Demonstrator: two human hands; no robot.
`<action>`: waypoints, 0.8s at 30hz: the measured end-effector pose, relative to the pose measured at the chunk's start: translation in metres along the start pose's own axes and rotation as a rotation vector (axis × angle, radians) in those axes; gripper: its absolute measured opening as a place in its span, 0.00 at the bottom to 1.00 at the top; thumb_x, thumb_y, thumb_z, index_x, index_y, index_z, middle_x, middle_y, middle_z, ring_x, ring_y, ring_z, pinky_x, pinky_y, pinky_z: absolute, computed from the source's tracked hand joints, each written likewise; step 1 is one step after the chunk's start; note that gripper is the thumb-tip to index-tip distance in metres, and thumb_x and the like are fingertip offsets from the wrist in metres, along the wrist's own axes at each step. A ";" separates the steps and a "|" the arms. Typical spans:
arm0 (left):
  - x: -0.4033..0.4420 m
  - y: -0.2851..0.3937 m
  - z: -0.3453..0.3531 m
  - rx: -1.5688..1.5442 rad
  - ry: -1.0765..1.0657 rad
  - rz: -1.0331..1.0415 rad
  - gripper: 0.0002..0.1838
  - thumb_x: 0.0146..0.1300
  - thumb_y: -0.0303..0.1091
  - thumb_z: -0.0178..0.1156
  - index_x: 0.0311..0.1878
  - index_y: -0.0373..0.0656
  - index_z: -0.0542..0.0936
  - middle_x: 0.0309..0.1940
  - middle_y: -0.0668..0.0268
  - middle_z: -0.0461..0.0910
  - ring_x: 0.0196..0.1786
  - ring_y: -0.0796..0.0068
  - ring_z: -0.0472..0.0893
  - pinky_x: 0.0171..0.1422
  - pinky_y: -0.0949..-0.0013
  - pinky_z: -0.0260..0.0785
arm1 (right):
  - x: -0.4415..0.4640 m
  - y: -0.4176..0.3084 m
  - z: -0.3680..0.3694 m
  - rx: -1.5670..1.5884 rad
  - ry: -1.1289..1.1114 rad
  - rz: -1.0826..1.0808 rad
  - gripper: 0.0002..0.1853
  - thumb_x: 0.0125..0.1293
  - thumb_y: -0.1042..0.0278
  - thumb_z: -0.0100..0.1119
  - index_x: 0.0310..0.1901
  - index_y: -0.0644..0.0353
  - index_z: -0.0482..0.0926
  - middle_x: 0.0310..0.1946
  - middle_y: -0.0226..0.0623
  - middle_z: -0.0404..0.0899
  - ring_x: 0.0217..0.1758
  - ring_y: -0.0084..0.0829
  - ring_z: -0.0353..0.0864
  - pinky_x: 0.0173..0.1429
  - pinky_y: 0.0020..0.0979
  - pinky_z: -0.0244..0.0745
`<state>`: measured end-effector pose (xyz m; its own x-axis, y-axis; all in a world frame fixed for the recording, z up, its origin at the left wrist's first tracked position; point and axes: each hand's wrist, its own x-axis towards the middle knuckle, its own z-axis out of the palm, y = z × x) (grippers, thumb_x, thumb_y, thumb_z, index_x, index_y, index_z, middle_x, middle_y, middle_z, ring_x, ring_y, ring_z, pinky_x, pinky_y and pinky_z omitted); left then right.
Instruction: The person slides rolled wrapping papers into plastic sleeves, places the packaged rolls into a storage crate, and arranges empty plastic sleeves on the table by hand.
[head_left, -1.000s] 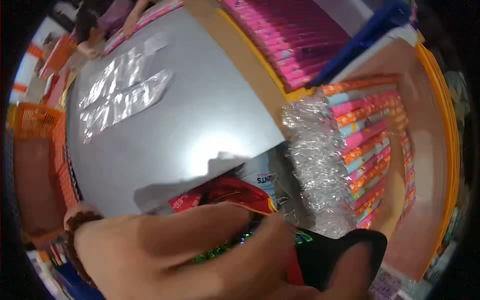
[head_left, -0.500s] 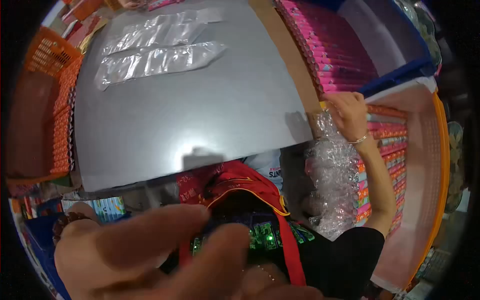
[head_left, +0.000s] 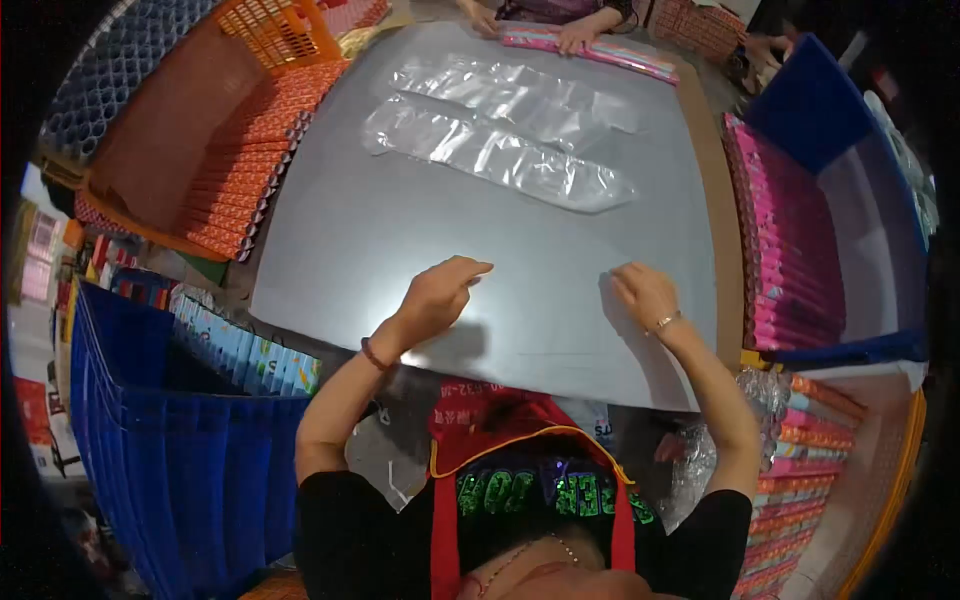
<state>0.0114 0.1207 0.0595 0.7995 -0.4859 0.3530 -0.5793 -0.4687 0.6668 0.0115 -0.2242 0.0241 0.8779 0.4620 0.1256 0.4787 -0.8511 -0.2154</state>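
Note:
My left hand (head_left: 440, 297) hovers over or rests on the front of the grey table (head_left: 530, 245), its fingers stretched to the right with nothing in them. To the right, my right hand (head_left: 647, 295) is over the same tabletop, its fingers loosely bent and apart, also holding nothing. Whether either hand touches the surface I cannot tell. Beyond both hands lie clear plastic sleeves (head_left: 500, 160), flat and side by side. At the far edge, another person's hand (head_left: 577, 35) rests on pink patterned rolls (head_left: 630, 60).
On the left stand an orange crate (head_left: 120, 215) with orange rolls (head_left: 255, 150) and a blue crate (head_left: 200, 480) beside light-blue rolls (head_left: 245, 350). A blue bin (head_left: 845, 350) of pink rolls (head_left: 785, 240) is at right, above mixed rolls (head_left: 810, 470) and bubble wrap (head_left: 760, 400).
My right hand has left the bubble wrap and rolls at the right and come over the table. My left hand has moved from close to the camera to the tabletop. The view has shifted.

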 end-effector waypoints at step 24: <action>0.204 -0.105 0.142 0.374 0.121 -0.185 0.11 0.51 0.45 0.62 0.27 0.48 0.82 0.34 0.66 0.77 0.44 0.63 0.73 0.48 0.57 0.61 | 0.105 0.055 0.060 0.696 0.568 0.511 0.41 0.45 0.70 0.65 0.65 0.50 0.59 0.58 0.49 0.60 0.53 0.39 0.69 0.55 0.35 0.69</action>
<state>0.2128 -0.0337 -0.0316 0.8953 -0.2890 0.3389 -0.4241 -0.7856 0.4506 0.1303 -0.2069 -0.0330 0.9314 -0.2538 0.2610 0.1059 -0.4970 -0.8613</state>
